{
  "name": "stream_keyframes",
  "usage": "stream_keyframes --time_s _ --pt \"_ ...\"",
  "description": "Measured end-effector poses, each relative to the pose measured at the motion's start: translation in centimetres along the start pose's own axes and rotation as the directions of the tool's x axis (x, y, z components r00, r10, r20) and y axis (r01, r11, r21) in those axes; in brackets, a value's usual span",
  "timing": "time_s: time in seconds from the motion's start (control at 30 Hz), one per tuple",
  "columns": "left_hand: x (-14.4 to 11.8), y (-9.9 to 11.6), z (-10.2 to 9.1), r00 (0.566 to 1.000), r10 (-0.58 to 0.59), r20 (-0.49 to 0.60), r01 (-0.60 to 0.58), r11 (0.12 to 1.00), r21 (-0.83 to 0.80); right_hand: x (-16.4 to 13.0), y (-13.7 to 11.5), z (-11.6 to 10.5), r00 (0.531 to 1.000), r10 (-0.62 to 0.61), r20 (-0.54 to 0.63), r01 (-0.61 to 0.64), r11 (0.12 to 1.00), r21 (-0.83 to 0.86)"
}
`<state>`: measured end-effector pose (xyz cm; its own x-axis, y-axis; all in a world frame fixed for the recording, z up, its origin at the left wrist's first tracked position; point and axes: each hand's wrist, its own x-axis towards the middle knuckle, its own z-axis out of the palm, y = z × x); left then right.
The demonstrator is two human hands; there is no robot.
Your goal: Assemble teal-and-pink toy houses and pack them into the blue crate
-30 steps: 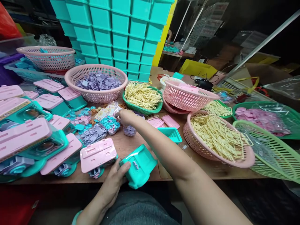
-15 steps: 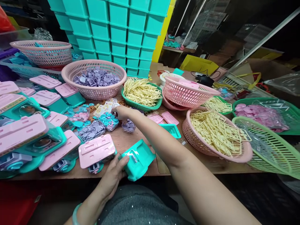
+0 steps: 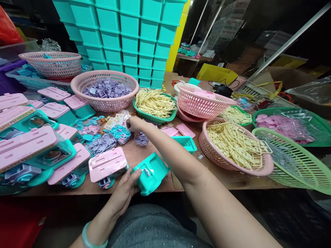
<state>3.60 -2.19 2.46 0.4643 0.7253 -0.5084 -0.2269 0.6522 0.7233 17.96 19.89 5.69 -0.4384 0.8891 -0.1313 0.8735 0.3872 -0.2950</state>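
My left hand [image 3: 127, 186] grips a teal plastic toy box [image 3: 152, 172] by its left side, thumb on the outer face, over the table's front edge. My right hand [image 3: 133, 124] reaches forward into the small parts, its fingers curled downward and mostly hidden; what they hold cannot be made out. Close by it are printed sticker sheets [image 3: 116, 121], a clear bag of teal round parts [image 3: 120, 133] and a small tub of purple parts [image 3: 141, 138]. A bag of purple pieces [image 3: 103, 144] lies further left. Left of the box stands a pink-lidded toy [image 3: 108, 164].
More pink-lidded toys [image 3: 28, 144] crowd the left side. Behind stand a pink basket of purple parts [image 3: 104, 74], a green basket of yellow frames [image 3: 155, 120] and stacked teal bins [image 3: 124, 41]. A pink basket of yellow frames [image 3: 207, 151] sits to the right.
The camera view has shifted slightly. My right hand stays at the small parts, and my left hand still holds the teal toy box in about the same place.
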Motion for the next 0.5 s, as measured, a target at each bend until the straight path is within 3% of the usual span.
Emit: stream_keyframes --time_s 0.1,0.2,0.3,0.37,0.5 --pt "0.0 0.0 0.0 1.0 0.005 0.001 -0.005 1.0 0.002 -0.6 0.3 -0.8 0.992 0.034 -0.119 -0.031 0.999 0.027" --pt "0.1 -0.1 -0.1 1.0 0.007 0.002 -0.007 1.0 -0.003 -4.1 0.4 -1.7 0.946 0.064 -0.317 -0.027 0.993 0.119" --pt "0.2 -0.3 -0.2 1.0 0.013 -0.003 -0.013 1.0 0.001 -11.2 -0.3 -1.1 0.825 0.079 -0.56 0.109 0.95 0.294" --pt "0.2 -0.4 -0.1 1.0 0.015 -0.012 -0.015 1.0 0.012 -16.8 -1.3 0.5 0.761 0.107 -0.64 0.18 0.912 0.367" --pt "0.2 -0.4 0.3 0.999 0.027 -0.034 -0.025 0.998 0.058 -24.7 -3.0 4.5 0.759 0.212 -0.616 0.13 0.877 0.463"
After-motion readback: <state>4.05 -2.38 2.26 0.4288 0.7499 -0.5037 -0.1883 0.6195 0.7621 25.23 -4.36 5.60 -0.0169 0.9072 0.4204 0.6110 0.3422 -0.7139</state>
